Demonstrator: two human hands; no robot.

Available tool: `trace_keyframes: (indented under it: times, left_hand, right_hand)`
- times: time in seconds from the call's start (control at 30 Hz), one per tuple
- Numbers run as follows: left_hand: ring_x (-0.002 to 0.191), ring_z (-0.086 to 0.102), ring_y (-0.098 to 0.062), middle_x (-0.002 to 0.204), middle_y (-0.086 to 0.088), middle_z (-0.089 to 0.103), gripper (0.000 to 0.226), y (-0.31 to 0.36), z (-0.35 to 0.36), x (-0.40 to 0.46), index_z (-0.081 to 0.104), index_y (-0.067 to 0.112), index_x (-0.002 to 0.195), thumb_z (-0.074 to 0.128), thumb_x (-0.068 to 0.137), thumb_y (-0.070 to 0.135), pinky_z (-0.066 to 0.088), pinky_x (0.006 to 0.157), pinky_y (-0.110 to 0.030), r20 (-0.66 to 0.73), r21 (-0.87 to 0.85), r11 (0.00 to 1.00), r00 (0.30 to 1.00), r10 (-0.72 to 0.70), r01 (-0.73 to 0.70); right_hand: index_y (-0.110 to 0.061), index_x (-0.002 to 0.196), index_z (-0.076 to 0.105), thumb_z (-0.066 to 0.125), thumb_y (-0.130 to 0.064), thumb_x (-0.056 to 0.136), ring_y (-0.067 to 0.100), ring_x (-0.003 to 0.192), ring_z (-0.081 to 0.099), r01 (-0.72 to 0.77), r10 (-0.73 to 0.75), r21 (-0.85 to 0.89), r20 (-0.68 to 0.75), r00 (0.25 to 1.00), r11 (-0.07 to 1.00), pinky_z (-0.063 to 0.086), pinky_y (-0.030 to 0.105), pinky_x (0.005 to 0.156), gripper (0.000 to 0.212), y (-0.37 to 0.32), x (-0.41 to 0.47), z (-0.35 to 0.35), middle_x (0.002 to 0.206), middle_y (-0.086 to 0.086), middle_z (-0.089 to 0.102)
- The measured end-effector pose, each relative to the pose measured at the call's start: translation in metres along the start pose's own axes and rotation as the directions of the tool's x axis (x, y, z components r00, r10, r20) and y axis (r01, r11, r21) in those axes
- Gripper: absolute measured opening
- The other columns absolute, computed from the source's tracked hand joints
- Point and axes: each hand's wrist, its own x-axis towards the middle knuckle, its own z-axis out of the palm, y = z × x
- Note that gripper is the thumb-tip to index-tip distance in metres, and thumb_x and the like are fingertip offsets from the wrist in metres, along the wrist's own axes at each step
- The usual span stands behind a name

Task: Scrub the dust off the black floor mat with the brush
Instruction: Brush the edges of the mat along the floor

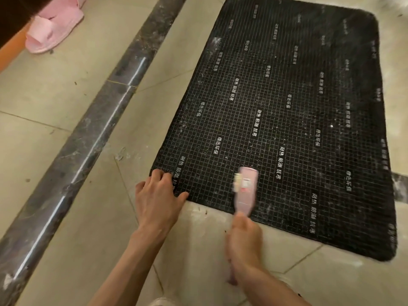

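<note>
Mat (287, 129) looks thin, limp, likely to creep; left hand (156, 197) presses its near corner, fingers flat. Right hand (244, 241) grips brush (246, 188) handle.

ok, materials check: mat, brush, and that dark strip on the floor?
Black floor mat: looks like rubber or foam with a matte face, going by the white printed grid and its limp, flat lie. Brush: pink body, smooth, probably plastic; blurred. Dark strip: polished stone, likely marble, from the veining and sharp glossy highlight.
</note>
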Motion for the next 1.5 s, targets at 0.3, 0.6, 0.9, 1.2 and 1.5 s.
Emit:
trace_keyframes:
  times: [0.3,0.6,0.9,1.2,1.5]
  left_hand:
    - [0.114,0.058,-0.028,0.126,-0.009,0.058,0.066,0.030,-0.004,-0.007,0.056,0.012,0.127,0.082,0.073,0.042,0.044,0.099,-0.046,-0.003,0.006,0.999,0.999,0.046,-0.046]
    - [0.138,0.035,-0.018,0.147,0.001,0.040,0.058,0.070,0.007,-0.015,0.046,0.025,0.134,0.061,0.089,0.058,0.022,0.117,-0.042,0.112,-0.014,0.978,0.972,0.208,-0.208]
    - [0.144,0.028,-0.020,0.157,-0.002,0.030,0.080,0.085,0.015,-0.021,0.034,0.024,0.146,0.063,0.083,0.065,0.022,0.116,-0.042,0.164,0.047,0.967,0.957,0.239,-0.250]
    - [0.144,0.028,-0.021,0.158,-0.004,0.026,0.073,0.086,0.016,-0.018,0.038,0.025,0.139,0.065,0.083,0.065,0.022,0.117,-0.045,0.189,0.038,0.969,0.954,0.232,-0.243]
    - [0.140,0.035,-0.020,0.155,-0.002,0.031,0.075,0.085,0.014,-0.017,0.040,0.027,0.137,0.066,0.079,0.068,0.026,0.115,-0.046,0.192,0.060,0.970,0.956,0.221,-0.237]
  right_hand:
    - [-0.015,0.073,0.053,0.037,-0.053,0.090,0.025,0.049,0.053,-0.047,0.040,0.106,0.064,0.997,0.993,0.045,0.038,0.047,0.045,0.009,0.002,0.013,0.054,0.003,0.054]
    - [0.000,0.077,0.063,0.048,-0.031,0.102,0.022,0.048,0.046,-0.108,0.137,0.173,-0.167,0.976,0.979,0.036,0.033,0.051,0.042,0.020,0.042,-0.086,0.054,0.012,0.055]
    - [-0.012,0.068,0.059,0.041,-0.033,0.101,0.021,0.060,0.051,0.103,-0.099,-0.051,0.078,0.992,0.993,0.038,0.036,0.056,0.043,-0.004,0.027,-0.029,0.062,0.003,0.058]
    - [-0.011,0.064,0.054,0.050,-0.028,0.098,0.016,0.040,0.037,-0.200,0.235,0.177,-0.206,0.950,0.964,0.031,0.027,0.049,0.038,0.032,0.063,-0.163,0.045,0.006,0.044]
    - [-0.013,0.064,0.057,0.044,-0.040,0.097,0.018,0.051,0.043,0.051,-0.038,-0.085,0.147,0.988,0.995,0.032,0.033,0.052,0.045,0.014,0.044,-0.076,0.051,-0.002,0.049]
